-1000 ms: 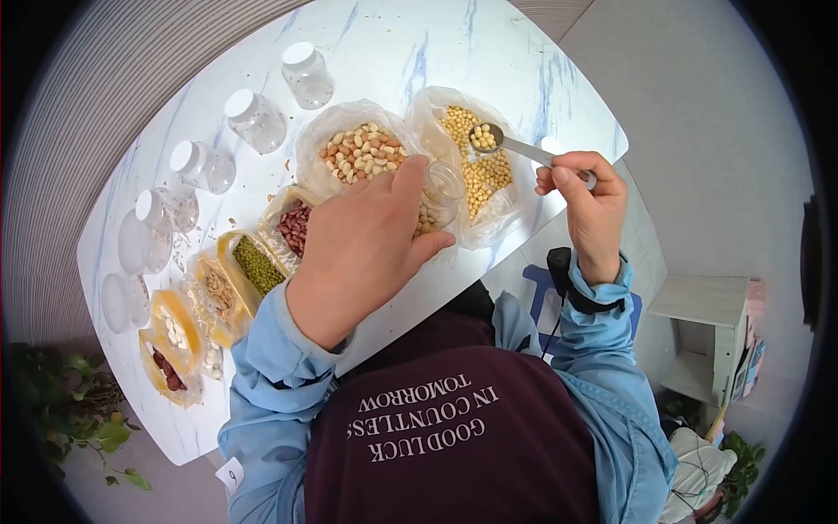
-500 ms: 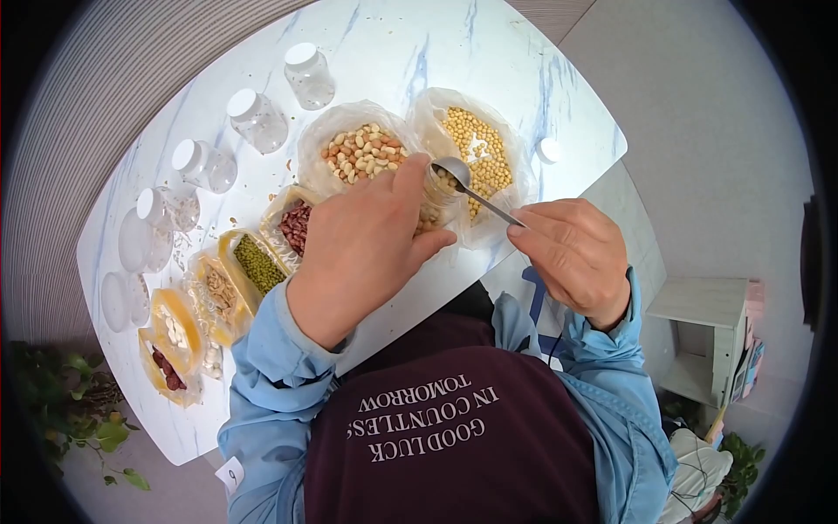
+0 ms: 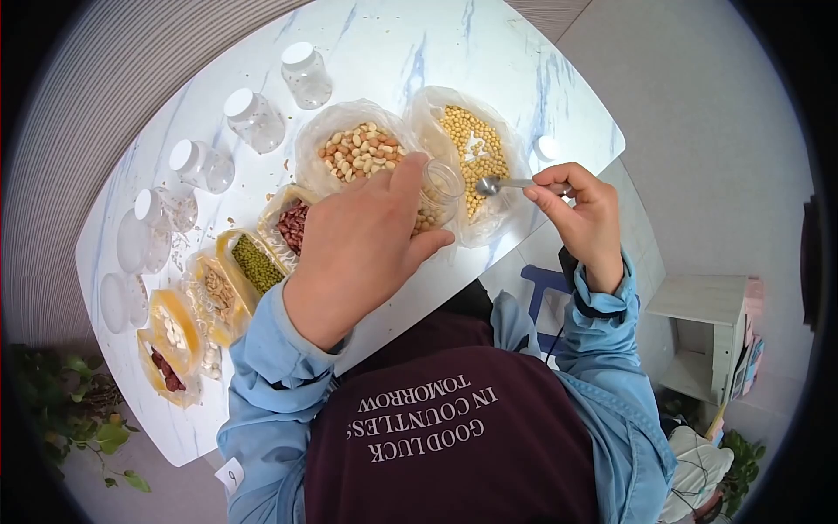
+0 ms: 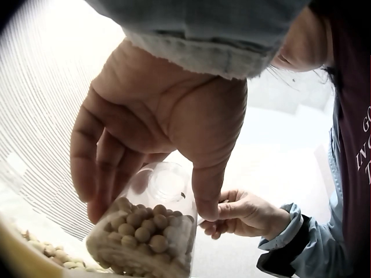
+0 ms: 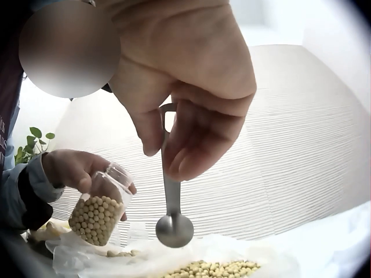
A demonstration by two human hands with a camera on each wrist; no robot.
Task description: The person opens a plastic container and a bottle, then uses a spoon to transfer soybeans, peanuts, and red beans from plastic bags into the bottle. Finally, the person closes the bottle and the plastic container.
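Marbled table (image 3: 384, 52): right hand (image 3: 583, 212) pinches spoon (image 5: 172, 200), apparently tilted.

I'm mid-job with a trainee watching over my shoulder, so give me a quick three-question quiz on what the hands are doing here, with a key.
1. Multiple choice: the right hand holds (A) a lid, (B) a spoon, (C) a bag.
2. Short answer: what is inside the jar held by the left hand?
3. True or false: the spoon's bowl is inside the jar.

Key:
1. B.
2. Pale, round beans.
3. False; the head view shows it outside, beside the jar's mouth.
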